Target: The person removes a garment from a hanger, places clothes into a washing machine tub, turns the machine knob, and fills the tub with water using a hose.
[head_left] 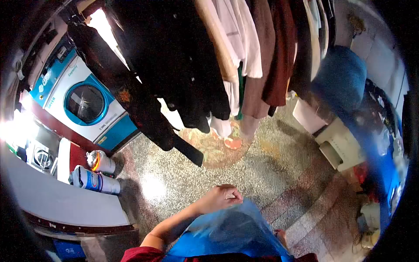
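A blue, partly see-through sheet that looks like plastic [227,227] spreads in front of my body, rising to a peak. At that peak is my left hand [221,197], its fingers curled closed on the edge of the sheet. Only a small part of my right hand [281,237] shows at the sheet's right side; its fingers are mostly hidden. Ahead and above hang several garments in a row, among them a black garment [170,56], a white shirt [246,48] and a dark red garment [279,56].
A blue and white dryer [87,102] stands at the left. Below it are white containers [96,180] beside a pale counter [65,205]. To the right are a blue rounded bundle [342,74], a beige box [338,146] and blurred blue material [388,170]. The floor [174,187] is speckled.
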A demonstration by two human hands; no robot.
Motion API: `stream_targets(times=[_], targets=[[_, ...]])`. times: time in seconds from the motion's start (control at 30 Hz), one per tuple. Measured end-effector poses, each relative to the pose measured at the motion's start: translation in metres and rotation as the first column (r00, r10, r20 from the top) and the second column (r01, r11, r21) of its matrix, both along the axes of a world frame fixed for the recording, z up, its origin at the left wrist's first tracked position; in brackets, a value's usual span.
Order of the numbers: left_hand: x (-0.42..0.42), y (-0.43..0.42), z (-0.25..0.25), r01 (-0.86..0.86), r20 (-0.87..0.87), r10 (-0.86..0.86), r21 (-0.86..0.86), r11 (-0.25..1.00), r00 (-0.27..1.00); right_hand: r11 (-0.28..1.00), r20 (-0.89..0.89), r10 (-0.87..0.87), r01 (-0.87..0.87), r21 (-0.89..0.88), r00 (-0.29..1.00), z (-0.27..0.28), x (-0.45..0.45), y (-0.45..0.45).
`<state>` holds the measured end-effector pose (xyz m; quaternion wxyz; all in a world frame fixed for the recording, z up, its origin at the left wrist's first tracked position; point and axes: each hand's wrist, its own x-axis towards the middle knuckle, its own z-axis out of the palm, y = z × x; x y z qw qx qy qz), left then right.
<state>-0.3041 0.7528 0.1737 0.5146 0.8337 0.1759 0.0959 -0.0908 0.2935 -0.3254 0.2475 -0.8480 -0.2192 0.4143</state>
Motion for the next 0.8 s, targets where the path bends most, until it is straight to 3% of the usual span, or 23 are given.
stream_targets(times=[0.03,0.07,0.1,0.17,0.2,0.23,0.27,0.3,0.37,0.4,0.43,0.47,0.5,0.53,0.57,0.6,0.63,0.67,0.73,0.77,0.8], targets=[[0.002,0.001,0.000,-0.006,0.012,0.005,0.020,1.000,1.000,0.907,-0.347,-0.385,0.420,0.026,0.855,-0.010,0.010,0.018],[0.003,0.002,0.000,-0.073,0.015,0.072,0.016,0.997,0.997,0.666,-0.639,-0.611,0.740,-0.095,0.467,-0.014,0.021,0.037],[0.006,0.006,0.002,-0.144,0.025,0.143,0.013,0.990,0.989,0.677,-0.645,-0.589,0.733,-0.066,0.486,0.001,0.030,0.064],[0.010,0.020,0.012,-0.182,0.121,0.171,0.086,0.979,0.978,0.567,-0.671,-0.631,0.822,-0.054,0.391,0.066,0.037,0.126],[0.012,0.028,0.018,-0.207,0.193,0.179,0.134,0.969,0.965,0.624,-0.623,-0.620,0.781,-0.022,0.477,0.095,0.039,0.153],[0.012,0.038,0.026,-0.269,0.104,0.254,0.165,0.949,0.962,0.546,-0.673,-0.495,0.799,0.251,0.549,0.034,0.048,0.154],[0.012,0.050,0.028,-0.361,0.127,0.351,0.067,0.930,0.928,0.215,-0.812,-0.560,0.976,0.046,0.161,-0.025,0.079,0.159],[0.012,0.066,0.027,-0.439,0.141,0.440,-0.038,0.898,0.887,0.228,-0.818,-0.543,0.971,0.076,0.191,-0.034,0.092,0.163],[0.009,0.103,0.045,-0.467,0.363,0.401,0.113,0.877,0.841,0.620,-0.611,-0.571,0.776,0.118,0.548,-0.032,0.108,0.182],[0.012,0.110,0.073,-0.580,0.452,0.448,0.208,0.788,0.771,0.624,-0.606,-0.558,0.768,0.144,0.567,-0.020,0.103,0.197],[0.014,0.117,0.102,-0.685,0.543,0.477,0.282,0.672,0.691,0.767,-0.027,-0.452,0.404,0.498,0.891,-0.001,0.088,0.211],[0.018,0.137,0.108,-0.803,0.648,0.484,0.392,0.450,0.588,0.818,0.297,-0.342,0.127,0.561,0.892,0.018,0.086,0.229],[0.022,0.161,0.110,-0.872,0.746,0.456,0.451,0.191,0.486,0.839,0.614,-0.281,-0.122,0.530,0.738,0.040,0.084,0.248],[0.021,0.185,0.113,-0.908,0.789,0.450,0.374,0.189,0.418,0.936,0.655,-0.048,-0.196,0.294,0.754,0.065,0.086,0.268],[0.018,0.206,0.117,-0.936,0.826,0.442,0.296,0.189,0.350,0.959,0.655,0.064,-0.228,0.169,0.753,0.101,0.080,0.287],[0.015,0.223,0.121,-0.949,0.844,0.452,0.315,0.016,0.288,0.962,0.642,0.179,-0.269,0.044,0.745,0.138,0.074,0.307],[0.010,0.233,0.121,-0.953,0.850,0.448,0.302,0.015,0.277,0.941,0.247,0.117,-0.187,0.282,0.962,0.183,0.064,0.324],[0.005,0.244,0.122,-0.963,0.822,0.505,0.249,0.100,0.265,0.890,-0.209,0.115,-0.007,0.456,0.971,0.219,0.056,0.346],[-0.006,0.254,0.120,-0.959,0.766,0.586,0.150,0.239,0.266,0.879,-0.277,0.194,-0.041,0.474,0.941,0.273,0.039,0.397],[-0.012,0.255,0.117,-0.960,0.773,0.579,0.144,0.241,0.261,0.849,-0.227,0.285,-0.135,0.511,0.931,0.295,0.030,0.416],[-0.018,0.253,0.112,-0.928,0.761,0.558,0.157,0.337,0.331,0.782,-0.063,0.385,-0.288,0.553,0.921,0.318,0.020,0.433]])
